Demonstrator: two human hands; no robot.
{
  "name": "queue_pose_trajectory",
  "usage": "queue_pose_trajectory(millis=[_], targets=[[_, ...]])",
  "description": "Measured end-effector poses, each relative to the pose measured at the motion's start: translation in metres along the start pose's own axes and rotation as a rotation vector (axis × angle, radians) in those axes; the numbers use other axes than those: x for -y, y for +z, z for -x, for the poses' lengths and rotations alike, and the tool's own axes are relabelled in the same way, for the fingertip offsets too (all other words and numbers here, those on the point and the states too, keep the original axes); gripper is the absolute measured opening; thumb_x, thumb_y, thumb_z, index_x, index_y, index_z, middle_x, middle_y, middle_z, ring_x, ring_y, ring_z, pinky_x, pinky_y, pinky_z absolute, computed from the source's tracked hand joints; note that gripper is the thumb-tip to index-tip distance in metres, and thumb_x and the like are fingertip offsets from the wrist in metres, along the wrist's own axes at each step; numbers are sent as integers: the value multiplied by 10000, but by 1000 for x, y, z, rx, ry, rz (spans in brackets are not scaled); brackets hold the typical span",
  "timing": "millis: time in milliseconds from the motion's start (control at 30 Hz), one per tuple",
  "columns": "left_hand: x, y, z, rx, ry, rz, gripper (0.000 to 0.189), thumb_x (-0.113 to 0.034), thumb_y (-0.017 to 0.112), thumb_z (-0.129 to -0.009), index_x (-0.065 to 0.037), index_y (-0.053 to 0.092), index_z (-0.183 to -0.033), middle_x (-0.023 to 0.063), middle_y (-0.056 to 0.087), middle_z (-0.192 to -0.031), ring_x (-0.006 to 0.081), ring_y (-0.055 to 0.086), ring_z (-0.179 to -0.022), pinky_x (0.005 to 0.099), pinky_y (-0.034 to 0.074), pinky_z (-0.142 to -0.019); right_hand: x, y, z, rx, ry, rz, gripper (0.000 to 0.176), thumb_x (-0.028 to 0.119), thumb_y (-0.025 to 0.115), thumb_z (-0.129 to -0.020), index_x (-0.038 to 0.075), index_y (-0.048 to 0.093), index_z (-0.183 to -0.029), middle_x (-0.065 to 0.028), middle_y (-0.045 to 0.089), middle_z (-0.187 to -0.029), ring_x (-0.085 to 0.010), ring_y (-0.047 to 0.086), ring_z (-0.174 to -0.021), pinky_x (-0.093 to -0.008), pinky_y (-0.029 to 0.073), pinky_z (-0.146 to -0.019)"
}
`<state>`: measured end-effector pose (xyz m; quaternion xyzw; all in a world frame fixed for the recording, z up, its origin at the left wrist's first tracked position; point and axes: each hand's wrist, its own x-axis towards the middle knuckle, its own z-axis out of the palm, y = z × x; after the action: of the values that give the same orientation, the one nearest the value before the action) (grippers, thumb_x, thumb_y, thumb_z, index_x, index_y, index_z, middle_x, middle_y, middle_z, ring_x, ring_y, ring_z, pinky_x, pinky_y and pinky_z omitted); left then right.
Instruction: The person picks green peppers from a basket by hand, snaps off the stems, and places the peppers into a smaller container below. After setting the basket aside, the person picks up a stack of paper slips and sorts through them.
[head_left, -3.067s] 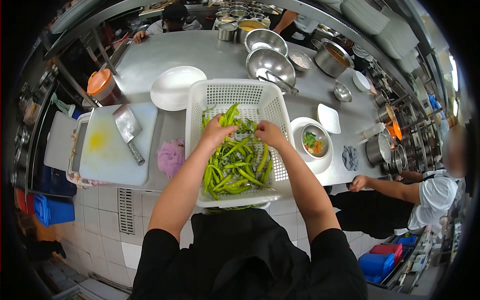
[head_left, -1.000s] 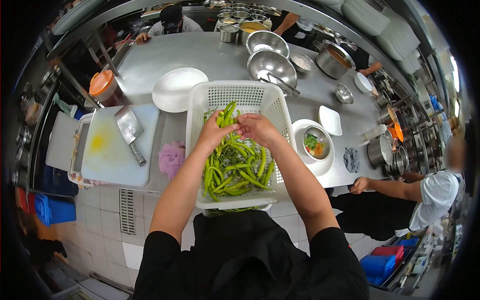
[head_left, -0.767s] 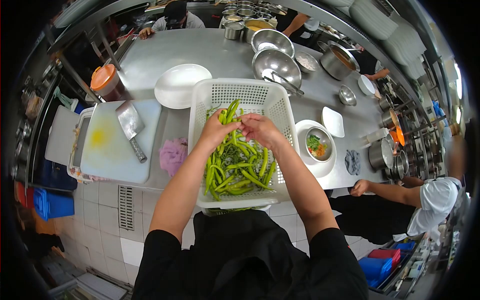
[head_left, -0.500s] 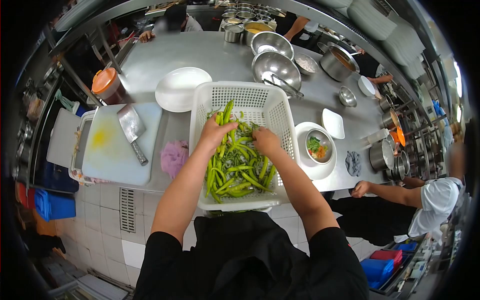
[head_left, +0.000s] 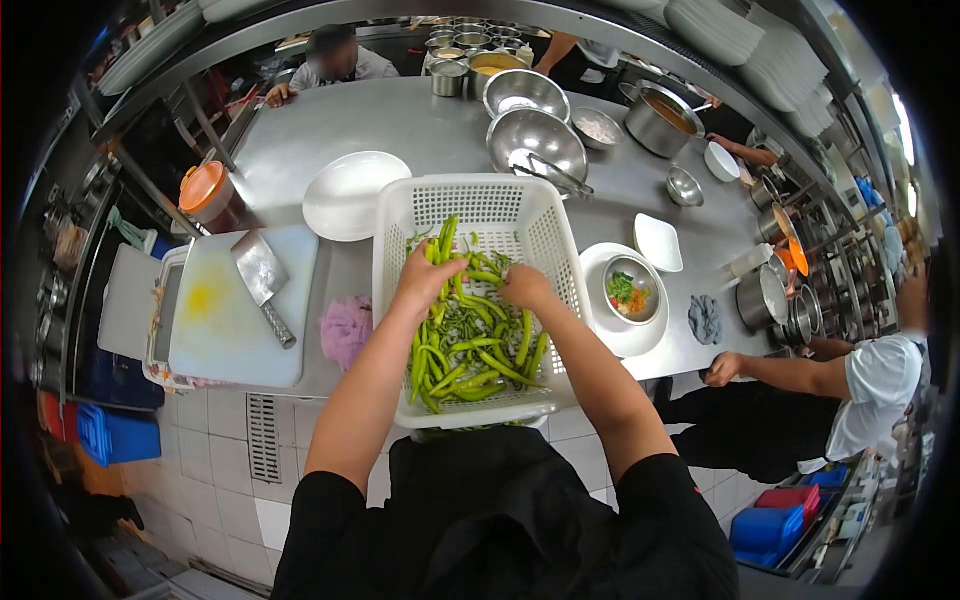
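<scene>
In front of me a white perforated plastic basket (head_left: 548,222) holds a heap of long green chili peppers (head_left: 468,362), with small stem pieces scattered among them. My left hand (head_left: 424,280) is wrapped round several peppers whose tips point up past the thumb, at the basket's left side. To its right, my right hand (head_left: 527,288) is closed with its fingers pointing down at the heap. Its fingertips are partly hidden, so what they pinch cannot be made out.
A cleaver (head_left: 262,275) lies on a white cutting board (head_left: 205,345) at left, beside a purple cloth (head_left: 345,325). An oval white plate (head_left: 352,190), steel bowls (head_left: 540,145) and a bowl of chopped vegetables (head_left: 630,290) surround the basket. Co-workers stand across and at right (head_left: 880,380).
The view has tilted slightly, so the table and basket sit a little lower. Both my hands stay over the peppers with little movement. The co-worker across the table shows more.
</scene>
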<state>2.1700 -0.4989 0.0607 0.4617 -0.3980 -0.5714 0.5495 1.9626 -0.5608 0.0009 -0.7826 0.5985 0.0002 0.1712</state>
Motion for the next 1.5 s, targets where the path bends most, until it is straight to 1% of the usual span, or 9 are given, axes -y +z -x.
queue_pose_trajectory(millis=[200,433,633,833,967,1067,1133,1367,1500], targets=[[5,-1,-3,-78,0,8,353,-71,709,-779,-11,522,-1072,73,641,-888,159,633,-731,296,508,-563,5,-38,16,-23,40,-617,278,287,692,-789,14,674,-834,-127,679,-737,-252,637,-666,-370,487,-645],[-6,10,4,-47,-49,-16,413,-105,746,-764,-16,537,-1108,67,646,-945,149,620,-790,291,507,-660,61,-42,66,-115,-60,-746,224,244,639,-869,20,625,-869,-88,664,-725,-181,598,-627,-331,467,-606],[2,12,6,55,48,47,441,-97,748,-744,-9,539,-1122,69,644,-963,155,611,-851,295,491,-757,74,-35,80,-357,-228,-487,149,159,615,-857,13,592,-862,-172,639,-743,-350,618,-686,-416,480,-636],[0,7,2,74,-95,46,391,-67,726,-727,-13,566,-1079,73,641,-961,165,607,-835,305,491,-751,78,-44,95,-398,-503,-361,86,118,622,-823,41,590,-845,-149,627,-775,-365,612,-758,-460,473,-651],[-7,6,0,43,-131,165,355,-62,713,-747,-30,569,-1070,79,630,-945,184,615,-795,315,505,-720,75,-47,102,-348,-471,-287,134,95,630,-804,46,604,-926,-148,628,-904,-363,607,-869,-451,487,-730],[-29,-3,2,-39,-98,275,271,-61,682,-788,-34,572,-1035,84,626,-911,192,622,-724,313,516,-595,63,-46,110,-379,-108,-138,267,77,641,-784,56,597,-1046,-163,600,-1053,-369,585,-968,-442,482,-824],[-49,-12,14,-24,-77,301,312,-58,683,-787,-23,550,-1067,86,621,-912,198,623,-724,314,517,-604,54,-55,121,-396,-69,-216,371,78,648,-776,63,570,-1138,-174,550,-1159,-382,560,-1027,-435,464,-891],[-98,-48,150,110,78,261,563,-58,733,-722,15,461,-1209,127,621,-952,213,636,-767,328,524,-657,26,-56,143,-385,-63,-222,135,160,671,-792,54,622,-860,-122,625,-894,-310,624,-798,-401,491,-711],[-63,-72,227,327,-88,50,582,-86,804,-656,-9,499,-1146,88,610,-923,168,618,-771,306,517,-678,20,-61,173,-547,-147,-364,77,105,643,-802,59,616,-857,-124,610,-866,-303,605,-740,-382,489,-663]])
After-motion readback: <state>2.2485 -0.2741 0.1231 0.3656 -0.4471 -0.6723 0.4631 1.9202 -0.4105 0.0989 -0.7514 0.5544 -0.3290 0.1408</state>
